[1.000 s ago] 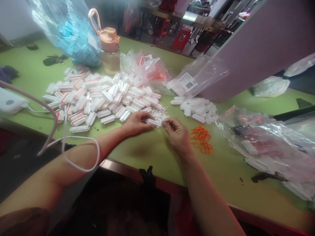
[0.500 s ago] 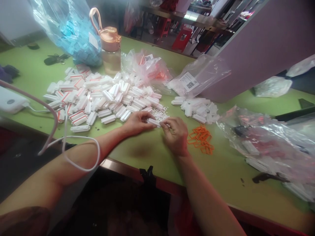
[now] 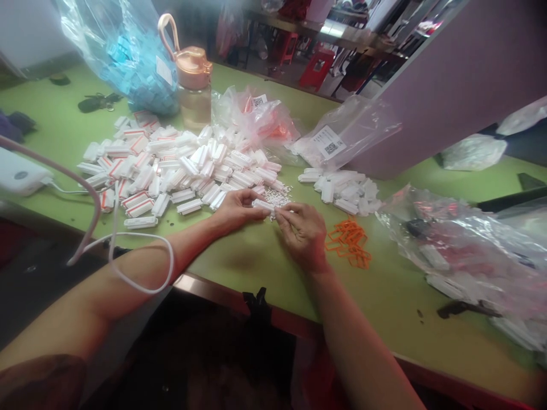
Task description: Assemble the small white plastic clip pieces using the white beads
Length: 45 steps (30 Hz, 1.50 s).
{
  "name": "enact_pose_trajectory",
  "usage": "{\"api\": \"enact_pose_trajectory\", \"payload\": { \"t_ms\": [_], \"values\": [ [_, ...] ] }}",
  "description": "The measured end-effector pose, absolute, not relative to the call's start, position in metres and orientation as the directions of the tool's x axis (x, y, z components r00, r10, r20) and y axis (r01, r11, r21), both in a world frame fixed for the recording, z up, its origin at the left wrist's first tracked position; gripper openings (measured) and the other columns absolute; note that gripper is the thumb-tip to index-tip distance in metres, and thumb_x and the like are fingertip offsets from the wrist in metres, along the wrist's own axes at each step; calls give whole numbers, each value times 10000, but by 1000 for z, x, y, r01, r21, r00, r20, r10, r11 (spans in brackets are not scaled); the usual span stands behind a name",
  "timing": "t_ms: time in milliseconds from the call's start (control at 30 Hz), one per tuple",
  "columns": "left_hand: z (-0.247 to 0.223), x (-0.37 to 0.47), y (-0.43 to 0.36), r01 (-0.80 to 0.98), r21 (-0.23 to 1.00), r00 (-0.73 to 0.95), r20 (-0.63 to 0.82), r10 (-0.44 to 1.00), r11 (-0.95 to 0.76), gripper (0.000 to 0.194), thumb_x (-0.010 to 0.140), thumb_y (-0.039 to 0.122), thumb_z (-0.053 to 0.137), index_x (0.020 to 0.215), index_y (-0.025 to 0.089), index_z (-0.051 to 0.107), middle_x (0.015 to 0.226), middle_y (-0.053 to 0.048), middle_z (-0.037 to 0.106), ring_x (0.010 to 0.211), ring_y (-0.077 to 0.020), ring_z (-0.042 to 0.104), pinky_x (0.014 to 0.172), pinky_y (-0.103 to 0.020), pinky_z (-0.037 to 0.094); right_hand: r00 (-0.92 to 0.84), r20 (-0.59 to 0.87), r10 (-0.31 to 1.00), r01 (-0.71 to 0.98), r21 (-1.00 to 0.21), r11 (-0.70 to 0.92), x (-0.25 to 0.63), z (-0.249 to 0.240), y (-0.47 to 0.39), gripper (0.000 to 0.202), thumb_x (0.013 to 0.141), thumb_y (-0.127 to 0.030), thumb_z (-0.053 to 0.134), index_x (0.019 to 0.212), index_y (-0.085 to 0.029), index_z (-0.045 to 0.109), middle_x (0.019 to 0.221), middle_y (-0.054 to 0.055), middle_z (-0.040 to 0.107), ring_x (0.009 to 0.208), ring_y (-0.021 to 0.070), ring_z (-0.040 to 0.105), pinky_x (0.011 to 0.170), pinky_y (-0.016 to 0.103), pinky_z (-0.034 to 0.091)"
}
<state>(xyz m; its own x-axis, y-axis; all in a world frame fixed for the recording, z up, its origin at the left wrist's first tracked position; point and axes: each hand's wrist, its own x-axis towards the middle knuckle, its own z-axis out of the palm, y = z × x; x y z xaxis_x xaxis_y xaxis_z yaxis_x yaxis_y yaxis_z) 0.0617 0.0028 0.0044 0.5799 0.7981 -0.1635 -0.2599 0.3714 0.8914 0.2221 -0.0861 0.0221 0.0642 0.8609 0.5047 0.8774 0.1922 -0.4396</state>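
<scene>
The small white plastic piece [image 3: 262,204] sits between my two hands, just above the green table [image 3: 256,259], right at the near edge of the big heap of white plastic parts [image 3: 179,165]. My left hand [image 3: 235,209] is closed around its left end, thumb and fingers pinching it. My right hand [image 3: 303,230] meets it from the other side, fingertips curled in and pinched at the piece's right end; whether they hold something tiny of their own I cannot tell. A scatter of very small white bits [image 3: 278,197] lies just behind the piece. Just to the right of my right hand lies a cluster of orange clips [image 3: 348,242], and beyond that a smaller pile of white parts [image 3: 342,188]. A pink-lidded water bottle [image 3: 193,85] stands behind the heap.
</scene>
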Motion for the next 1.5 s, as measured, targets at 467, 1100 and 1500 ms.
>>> {"api": "enact_pose_trajectory", "payload": {
  "t_ms": [467,1100,1500],
  "values": [
    [1,64,5,-174,959,539,-99,837,226,437,559,322,853,888,127,642,650,19,651,582,-81,595,581,-209,468,61,224,973,962,-272,2,237,13,-80,196,908,-339,550,782,-230,654,864,59,688,860,219,560,731,351,321],
    [-3,65,5,-60,998,624,28,781,13,357,621,362,798,854,120,676,653,17,611,567,-61,512,573,-211,419,164,340,926,697,-705,136,231,19,-82,168,879,-378,543,816,-230,588,978,62,609,831,180,546,771,340,468],
    [-7,66,4,-113,990,617,6,787,82,365,602,347,814,856,122,680,668,9,630,589,-70,542,586,-218,429,39,473,880,892,-413,182,230,26,-86,231,919,-344,520,862,-229,713,928,77,645,884,215,581,790,368,426]
  ]
}}
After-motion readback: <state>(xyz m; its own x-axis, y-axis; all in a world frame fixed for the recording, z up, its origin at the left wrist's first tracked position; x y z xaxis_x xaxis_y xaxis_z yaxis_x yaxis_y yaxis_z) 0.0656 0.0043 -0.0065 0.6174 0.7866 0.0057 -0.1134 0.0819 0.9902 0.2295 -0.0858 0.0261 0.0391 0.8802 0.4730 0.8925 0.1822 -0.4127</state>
